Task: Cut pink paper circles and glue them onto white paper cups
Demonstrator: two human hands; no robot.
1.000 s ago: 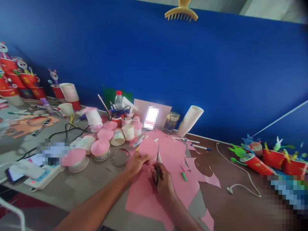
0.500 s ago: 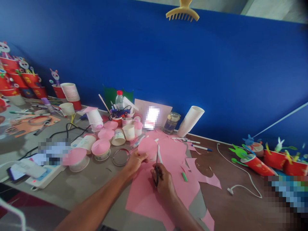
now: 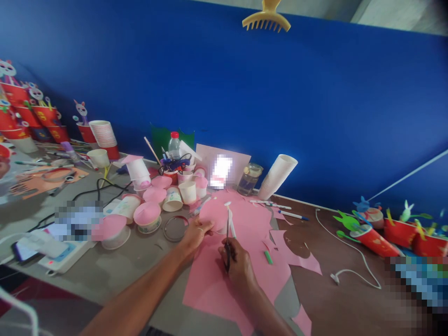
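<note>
One blue wall [image 3: 315,107] closes off 12 o'clock in my head view, taking the clock from the right hand [image 3: 240,263]. The table [image 3: 171,298] ends at its near edge between 8 and 9 o'clock. A pink sheet [image 3: 210,289] lies under both hands. I read the most room toward 3 o'clock, on the brown part between a pink scrap [image 3: 308,263] and a white cable [image 3: 335,278]; disc-topped cups [image 3: 149,227] crowd 10 o'clock, and a leaning cup stack [image 3: 276,178] is at 1. The disc [image 3: 213,213] is plain pink, with a rounded rim. It sits at 11 o'clock from the right hand; the left hand [image 3: 196,234] pinches its near edge. I have the right hand wrapped around the scissors [image 3: 228,252], blades pointing to 12 at the disc's right edge; I can't tell whether they touch it. A green bit [image 3: 268,257] lies at 3, near the right hand.
</note>
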